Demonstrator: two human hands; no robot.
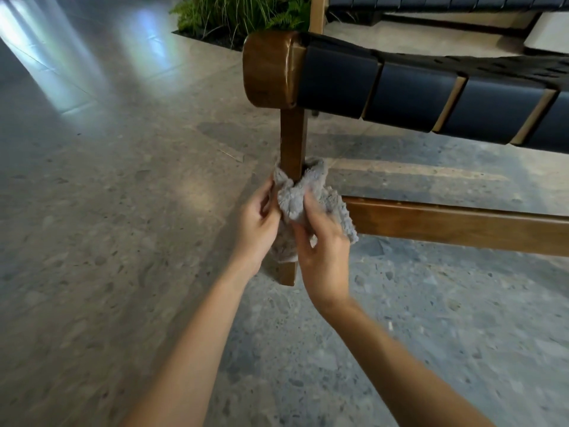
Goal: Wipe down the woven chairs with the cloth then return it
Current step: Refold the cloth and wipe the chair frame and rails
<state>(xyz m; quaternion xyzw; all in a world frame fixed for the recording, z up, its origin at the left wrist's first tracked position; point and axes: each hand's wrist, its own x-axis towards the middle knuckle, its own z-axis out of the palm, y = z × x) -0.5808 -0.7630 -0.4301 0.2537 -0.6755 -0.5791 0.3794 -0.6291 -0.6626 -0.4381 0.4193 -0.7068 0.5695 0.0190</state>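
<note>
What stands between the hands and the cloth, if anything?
Nothing visible. The left hand and right hand both grip the cloth directly, and it is wrapped round the leg, touching the wood.

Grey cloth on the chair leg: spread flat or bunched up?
Bunched up. The cloth is crumpled around the chair leg, gripped by the left hand and right hand.

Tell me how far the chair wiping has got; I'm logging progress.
Done: no wiped surface can be confirmed. In hand: left hand and right hand grip the grey cloth wrapped round the wooden leg of the near chair. Left: judging by that, likely the lower rail, perhaps the second chair behind, and returning the cloth.
</note>
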